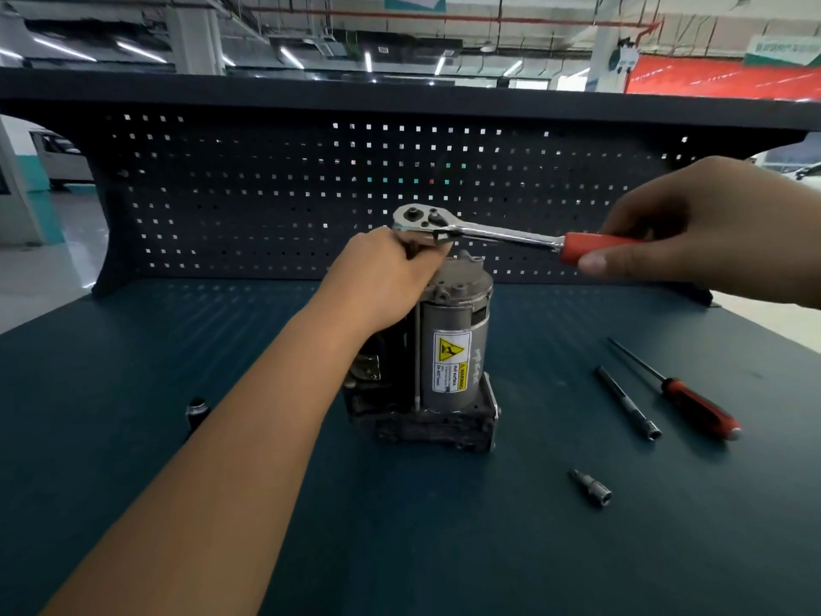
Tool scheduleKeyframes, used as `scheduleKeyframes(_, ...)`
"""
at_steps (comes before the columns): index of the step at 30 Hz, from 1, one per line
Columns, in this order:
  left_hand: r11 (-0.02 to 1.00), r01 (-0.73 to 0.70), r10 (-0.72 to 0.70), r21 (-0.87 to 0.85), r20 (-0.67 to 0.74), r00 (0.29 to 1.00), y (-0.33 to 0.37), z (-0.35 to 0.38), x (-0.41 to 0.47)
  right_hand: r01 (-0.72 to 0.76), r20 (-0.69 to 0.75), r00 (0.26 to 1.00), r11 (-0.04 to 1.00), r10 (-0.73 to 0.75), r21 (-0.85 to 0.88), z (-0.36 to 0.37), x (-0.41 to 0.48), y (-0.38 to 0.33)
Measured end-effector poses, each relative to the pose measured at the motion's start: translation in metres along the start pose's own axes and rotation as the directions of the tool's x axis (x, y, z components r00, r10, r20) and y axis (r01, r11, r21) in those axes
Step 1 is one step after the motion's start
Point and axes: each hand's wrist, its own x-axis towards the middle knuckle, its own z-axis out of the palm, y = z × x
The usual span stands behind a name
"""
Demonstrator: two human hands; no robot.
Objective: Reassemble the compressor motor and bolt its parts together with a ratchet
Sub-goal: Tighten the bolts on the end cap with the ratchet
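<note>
The compressor motor [453,349] stands upright in the middle of the workbench, a grey cylinder with a yellow warning label on a dark base. A chrome ratchet [471,231] with an orange handle lies level above its top. My right hand [693,229] grips the orange handle at the right. My left hand [391,277] is curled around the top left of the motor just under the ratchet head, and it hides the socket and the bolt there.
On the blue bench top [577,549] to the right lie a long extension bar [628,404], a red-handled screwdriver [684,393] and a short socket adapter [593,487]. A small dark socket [197,411] stands at the left. A perforated back panel [266,193] rises behind the motor.
</note>
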Motion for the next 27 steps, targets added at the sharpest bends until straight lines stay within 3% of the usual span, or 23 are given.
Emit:
scheduleKeyframes(6, 0.996, 0.007, -0.009, 0.086, 0.018, 1.000, 0.005, -0.002, 0.002, -0.063, 0.055, 0.997, 0.997, 0.061, 0.040, 0.012, -0.025, -0.040)
scheduleKeyframes(11, 0.998, 0.038, -0.038, 0.046, -0.001, 0.999, 0.006, 0.000, 0.002, -0.040, 0.054, 0.998, 0.999, 0.039, 0.011, 0.025, -0.024, -0.063)
scheduleKeyframes(18, 1.000, 0.010, -0.011, 0.013, 0.083, 0.996, 0.005, -0.005, 0.000, -0.011, 0.225, 0.974, 1.000, 0.011, -0.001, 0.002, -0.010, -0.046)
scheduleKeyframes(22, 1.000, -0.002, 0.004, -0.022, 0.102, 0.995, 0.003, -0.004, 0.000, -0.045, 0.176, 0.983, 0.995, 0.060, -0.085, -0.025, 0.021, -0.017)
scheduleKeyframes(27, 1.000, -0.017, 0.018, -0.014, 0.089, 0.996, 0.002, -0.003, -0.001, 0.001, 0.107, 0.994, 0.983, 0.019, -0.183, -0.005, 0.074, 0.006)
